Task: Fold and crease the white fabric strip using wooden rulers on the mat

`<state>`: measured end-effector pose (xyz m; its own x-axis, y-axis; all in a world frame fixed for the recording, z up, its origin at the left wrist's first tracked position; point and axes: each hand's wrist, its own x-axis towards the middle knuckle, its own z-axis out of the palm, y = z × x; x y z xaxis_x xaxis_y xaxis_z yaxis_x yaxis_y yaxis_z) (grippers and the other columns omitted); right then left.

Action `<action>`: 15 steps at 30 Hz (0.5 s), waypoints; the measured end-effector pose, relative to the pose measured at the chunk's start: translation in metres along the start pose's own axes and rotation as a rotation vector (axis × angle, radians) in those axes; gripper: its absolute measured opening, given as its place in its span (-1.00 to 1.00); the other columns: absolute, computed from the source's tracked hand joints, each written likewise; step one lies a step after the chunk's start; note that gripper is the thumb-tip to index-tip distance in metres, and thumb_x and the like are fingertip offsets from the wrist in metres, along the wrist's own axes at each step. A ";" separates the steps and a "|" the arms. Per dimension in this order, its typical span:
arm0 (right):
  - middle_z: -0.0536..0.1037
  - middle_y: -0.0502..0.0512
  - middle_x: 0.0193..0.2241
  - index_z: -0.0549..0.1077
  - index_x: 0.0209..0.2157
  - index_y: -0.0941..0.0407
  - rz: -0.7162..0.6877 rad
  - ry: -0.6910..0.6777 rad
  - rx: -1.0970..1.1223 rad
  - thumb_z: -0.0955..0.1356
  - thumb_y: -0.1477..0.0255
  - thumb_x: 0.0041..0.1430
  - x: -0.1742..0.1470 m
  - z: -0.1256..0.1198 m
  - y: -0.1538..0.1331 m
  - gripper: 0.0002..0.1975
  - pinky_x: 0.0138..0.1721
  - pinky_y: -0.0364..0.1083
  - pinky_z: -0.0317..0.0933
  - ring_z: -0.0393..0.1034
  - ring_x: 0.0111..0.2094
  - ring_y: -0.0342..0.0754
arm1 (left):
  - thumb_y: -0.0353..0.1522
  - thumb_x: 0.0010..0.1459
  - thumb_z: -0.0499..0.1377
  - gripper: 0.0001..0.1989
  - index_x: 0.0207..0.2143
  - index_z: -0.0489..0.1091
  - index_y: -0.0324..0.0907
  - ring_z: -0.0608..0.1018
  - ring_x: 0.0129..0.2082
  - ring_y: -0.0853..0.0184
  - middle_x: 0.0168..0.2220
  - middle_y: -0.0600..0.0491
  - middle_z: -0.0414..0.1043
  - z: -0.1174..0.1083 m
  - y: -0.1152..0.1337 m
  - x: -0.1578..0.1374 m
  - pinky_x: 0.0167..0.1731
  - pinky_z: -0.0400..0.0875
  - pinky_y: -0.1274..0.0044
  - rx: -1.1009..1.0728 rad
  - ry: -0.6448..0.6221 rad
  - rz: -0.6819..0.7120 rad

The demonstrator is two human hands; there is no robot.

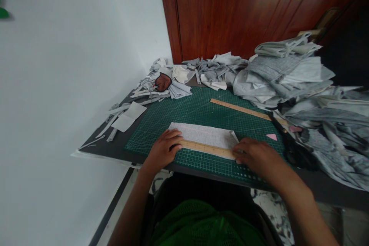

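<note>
A light grey piece of fabric (201, 131) lies flat on the green cutting mat (181, 111), with a faint pinkish line along it. Along its near edge runs a wooden ruler (206, 148). My left hand (165, 149) rests at the left end of both, its fingers laid over the fabric and its thumb apart from them at the ruler. At the opposite end, my right hand (255, 156) has its fingers closed at the ruler's tip, close to the fabric's raised right corner. The exact finger contact there is partly hidden.
A second wooden ruler (240, 108) lies farther back. Black scissors (295, 148) and a pink triangular chalk piece (271, 137) are at the right. Grey cloth piles (284, 75) crowd the right and back. Scraps and a pale rectangular piece (128, 117) lie left, beside the white wall.
</note>
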<state>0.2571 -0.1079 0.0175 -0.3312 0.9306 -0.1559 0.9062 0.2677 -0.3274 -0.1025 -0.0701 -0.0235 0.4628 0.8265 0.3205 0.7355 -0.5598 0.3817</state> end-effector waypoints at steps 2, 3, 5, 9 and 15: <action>0.59 0.10 -0.18 0.62 -0.26 0.03 0.006 0.014 0.004 0.31 0.53 0.25 0.001 0.000 0.000 -0.77 -0.07 -0.03 0.21 0.49 -0.14 0.04 | -0.40 0.32 0.16 -0.72 0.03 0.55 -0.05 0.48 0.25 0.20 0.17 0.04 0.52 0.002 -0.001 0.003 0.37 0.21 0.12 0.017 0.003 -0.028; 0.59 0.09 -0.18 0.62 -0.27 0.04 0.008 0.021 0.005 0.31 0.54 0.25 0.002 -0.001 0.001 -0.77 -0.07 -0.04 0.21 0.50 -0.14 0.04 | -0.39 0.33 0.15 -0.72 0.02 0.56 -0.05 0.49 0.25 0.19 0.17 0.05 0.53 0.003 -0.002 0.004 0.37 0.22 0.12 0.025 0.009 -0.034; 0.59 0.09 -0.16 0.63 -0.26 0.03 0.008 0.033 0.010 0.32 0.54 0.26 0.004 -0.001 0.002 -0.77 -0.07 -0.04 0.20 0.50 -0.11 0.04 | -0.38 0.34 0.15 -0.73 0.02 0.56 -0.07 0.47 0.26 0.19 0.15 0.04 0.54 0.006 -0.002 0.006 0.37 0.22 0.13 0.039 0.024 -0.030; 0.61 0.08 -0.11 0.65 -0.17 0.00 0.008 0.043 0.022 0.33 0.55 0.27 0.002 -0.001 0.004 -0.74 0.00 -0.04 0.22 0.50 -0.06 0.05 | -0.38 0.34 0.14 -0.73 0.01 0.57 -0.09 0.45 0.29 0.17 0.14 0.04 0.55 0.008 -0.002 0.007 0.38 0.23 0.16 0.057 0.047 -0.007; 0.60 0.13 -0.01 0.64 -0.08 0.01 -0.036 0.038 0.096 0.31 0.57 0.27 -0.004 -0.007 0.007 -0.67 0.07 -0.02 0.27 0.48 0.02 0.06 | -0.38 0.36 0.13 -0.73 0.02 0.57 -0.10 0.46 0.28 0.17 0.17 0.02 0.53 0.010 -0.003 0.007 0.38 0.22 0.14 0.071 0.044 -0.019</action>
<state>0.2668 -0.1080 0.0219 -0.3509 0.9302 -0.1074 0.8639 0.2773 -0.4204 -0.0964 -0.0624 -0.0309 0.4273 0.8326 0.3523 0.7777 -0.5372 0.3265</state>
